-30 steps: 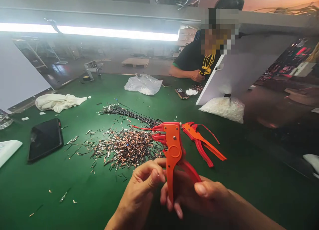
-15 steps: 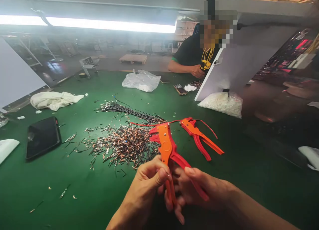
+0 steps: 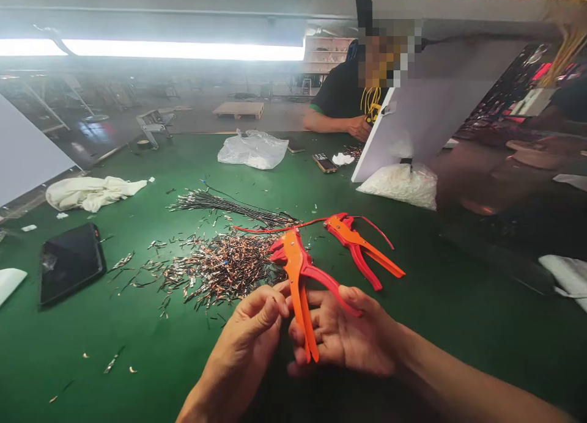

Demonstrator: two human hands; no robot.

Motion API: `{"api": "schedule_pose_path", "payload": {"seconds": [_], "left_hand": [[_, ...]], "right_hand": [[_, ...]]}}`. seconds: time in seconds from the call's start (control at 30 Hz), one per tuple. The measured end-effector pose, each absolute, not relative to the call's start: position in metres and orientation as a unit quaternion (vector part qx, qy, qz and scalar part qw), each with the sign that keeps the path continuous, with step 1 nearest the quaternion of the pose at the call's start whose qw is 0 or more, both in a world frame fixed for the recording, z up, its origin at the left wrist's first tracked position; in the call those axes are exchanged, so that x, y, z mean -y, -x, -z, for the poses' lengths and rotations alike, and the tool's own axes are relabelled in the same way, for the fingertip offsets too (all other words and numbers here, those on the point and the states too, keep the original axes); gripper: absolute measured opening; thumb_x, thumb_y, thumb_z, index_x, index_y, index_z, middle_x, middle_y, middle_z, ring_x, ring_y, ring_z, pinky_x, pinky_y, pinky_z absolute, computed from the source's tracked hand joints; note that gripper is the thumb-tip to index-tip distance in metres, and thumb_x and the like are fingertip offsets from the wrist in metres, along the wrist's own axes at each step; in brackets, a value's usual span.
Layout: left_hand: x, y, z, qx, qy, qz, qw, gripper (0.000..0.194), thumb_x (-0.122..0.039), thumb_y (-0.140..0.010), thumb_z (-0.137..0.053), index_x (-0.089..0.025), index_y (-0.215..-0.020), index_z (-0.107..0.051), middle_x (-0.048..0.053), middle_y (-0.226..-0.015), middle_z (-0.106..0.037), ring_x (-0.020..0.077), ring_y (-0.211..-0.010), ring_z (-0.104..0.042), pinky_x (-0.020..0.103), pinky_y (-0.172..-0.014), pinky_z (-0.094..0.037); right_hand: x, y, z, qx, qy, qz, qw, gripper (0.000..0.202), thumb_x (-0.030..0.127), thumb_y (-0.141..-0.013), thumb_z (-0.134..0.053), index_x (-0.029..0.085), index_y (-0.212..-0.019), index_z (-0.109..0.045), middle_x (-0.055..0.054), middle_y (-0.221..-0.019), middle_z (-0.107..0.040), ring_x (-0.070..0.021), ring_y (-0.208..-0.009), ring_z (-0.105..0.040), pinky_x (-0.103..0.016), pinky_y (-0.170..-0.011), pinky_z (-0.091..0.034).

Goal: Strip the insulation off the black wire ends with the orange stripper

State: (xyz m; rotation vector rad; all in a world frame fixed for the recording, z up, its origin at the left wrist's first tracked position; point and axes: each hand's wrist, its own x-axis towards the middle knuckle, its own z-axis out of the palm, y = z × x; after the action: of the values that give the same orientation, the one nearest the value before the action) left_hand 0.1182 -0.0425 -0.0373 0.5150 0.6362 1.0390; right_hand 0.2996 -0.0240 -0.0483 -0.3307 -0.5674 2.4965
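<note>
An orange and red wire stripper (image 3: 292, 255) is held by its handles in my right hand (image 3: 351, 328), its jaws pointing away from me and its handles spread. The thumb lies on the red handle and the fingers are around the orange one. Just left of the handles is my left hand (image 3: 250, 334), thumb and forefinger pinched together; whatever they hold, if anything, is too small to make out. Behind the stripper's jaws lies a heap of short cut wire ends (image 3: 224, 267). A second wire stripper (image 3: 355, 239) rests to the right, beside a thin red strip (image 3: 266, 230).
A bundle of black wires (image 3: 229, 206) lies behind the heap. On the left are a black phone (image 3: 71, 264) and a white cloth (image 3: 94, 192). Farther back are a clear plastic bag (image 3: 253, 149), a small phone (image 3: 324, 162), a filled bag (image 3: 401, 186) and a person (image 3: 337, 96) by a white panel (image 3: 413, 99).
My left hand has drawn slightly left, away from the orange handle. The stripper stays in my right hand, whose fingers have shifted on the handles. The view has turned a little right.
</note>
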Motion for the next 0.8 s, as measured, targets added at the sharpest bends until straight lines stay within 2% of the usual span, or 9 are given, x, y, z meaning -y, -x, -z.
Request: {"api": "schedule_pose_path", "payload": {"seconds": [0.13,0.2,0.3,0.43,0.47,0.53,0.6,0.73,0.8], "left_hand": [[0.04,-0.11,0.039,-0.397,-0.26,-0.485,0.734,0.028,-0.043,-0.075,-0.082,-0.018,-0.068,-0.069,0.005,-0.101,-0.071,0.0176,-0.088,-0.062,0.026,-0.079,-0.05],[0.037,-0.098,0.037,-0.494,-0.318,-0.511,0.627,0.029,-0.045,-0.074,-0.082,-0.018,-0.07,-0.073,0.002,-0.086,-0.07,0.0131,-0.075,-0.057,0.021,-0.072,-0.047],[0.033,-0.075,0.027,-0.58,-0.407,-0.518,0.479,0.03,-0.048,-0.075,-0.079,-0.018,-0.074,-0.075,-0.001,-0.062,-0.064,0.0107,-0.059,-0.051,0.02,-0.058,-0.042],[0.024,-0.056,0.007,-0.563,-0.463,-0.514,0.452,0.027,-0.044,-0.082,-0.072,-0.017,-0.078,-0.072,-0.001,-0.058,-0.066,0.0104,-0.05,-0.052,0.021,-0.049,-0.041],[0.021,-0.054,0.004,-0.552,-0.472,-0.506,0.465,0.027,-0.043,-0.082,-0.072,-0.017,-0.076,-0.071,0.0,-0.058,-0.066,0.0103,-0.05,-0.052,0.021,-0.047,-0.041],[0.016,-0.053,-0.001,-0.533,-0.48,-0.491,0.494,0.029,-0.042,-0.081,-0.072,-0.016,-0.071,-0.067,0.001,-0.057,-0.066,0.0106,-0.05,-0.054,0.021,-0.047,-0.043],[0.013,-0.052,-0.003,-0.52,-0.478,-0.491,0.509,0.029,-0.043,-0.079,-0.072,-0.016,-0.071,-0.065,0.001,-0.057,-0.066,0.0113,-0.05,-0.056,0.022,-0.048,-0.045],[0.016,-0.049,-0.002,-0.501,-0.468,-0.504,0.525,0.026,-0.042,-0.079,-0.073,-0.018,-0.082,-0.062,0.001,-0.056,-0.068,0.013,-0.049,-0.058,0.025,-0.048,-0.046],[0.019,-0.047,-0.004,-0.492,-0.466,-0.506,0.533,0.025,-0.04,-0.078,-0.074,-0.018,-0.08,-0.063,0.001,-0.056,-0.068,0.0132,-0.05,-0.057,0.025,-0.049,-0.046]], "right_hand": [[0.028,-0.301,0.045,0.247,0.158,-0.91,0.292,0.056,0.052,-0.079,-0.068,0.01,-0.115,-0.062,-0.01,-0.094,-0.067,-0.0242,-0.084,-0.07,-0.05,-0.1,-0.042],[0.031,-0.301,0.049,0.292,0.176,-0.895,0.289,0.054,0.047,-0.076,-0.073,0.014,-0.117,-0.061,-0.01,-0.098,-0.067,-0.0263,-0.088,-0.07,-0.049,-0.098,-0.043],[0.036,-0.299,0.056,0.326,0.142,-0.895,0.269,0.067,0.042,-0.066,-0.083,0.018,-0.123,-0.057,-0.008,-0.101,-0.065,-0.0281,-0.093,-0.068,-0.05,-0.096,-0.043],[0.039,-0.297,0.045,0.323,0.122,-0.909,0.232,0.076,0.037,-0.059,-0.088,0.021,-0.126,-0.057,-0.008,-0.104,-0.066,-0.0233,-0.094,-0.063,-0.041,-0.092,-0.043],[0.039,-0.297,0.037,0.356,0.149,-0.898,0.21,0.072,0.04,-0.059,-0.088,0.021,-0.122,-0.059,-0.007,-0.104,-0.066,-0.0222,-0.094,-0.061,-0.037,-0.088,-0.043],[0.037,-0.298,0.023,0.444,0.24,-0.841,0.196,0.06,0.06,-0.071,-0.074,0.018,-0.114,-0.063,-0.007,-0.098,-0.064,-0.0201,-0.084,-0.057,-0.034,-0.079,-0.043],[0.034,-0.3,0.018,0.53,0.242,-0.793,0.178,0.066,0.074,-0.074,-0.061,0.014,-0.101,-0.067,-0.007,-0.087,-0.061,-0.0178,-0.072,-0.05,-0.033,-0.07,-0.041],[0.032,-0.305,0.044,0.495,0.148,-0.841,0.162,0.094,0.082,-0.062,-0.065,0.022,-0.132,-0.05,-0.009,-0.094,-0.061,-0.0185,-0.075,-0.054,-0.032,-0.07,-0.044],[0.035,-0.307,0.062,0.461,0.156,-0.857,0.17,0.1,0.085,-0.058,-0.064,0.023,-0.135,-0.047,-0.009,-0.092,-0.061,-0.0186,-0.072,-0.055,-0.032,-0.067,-0.044]]}}
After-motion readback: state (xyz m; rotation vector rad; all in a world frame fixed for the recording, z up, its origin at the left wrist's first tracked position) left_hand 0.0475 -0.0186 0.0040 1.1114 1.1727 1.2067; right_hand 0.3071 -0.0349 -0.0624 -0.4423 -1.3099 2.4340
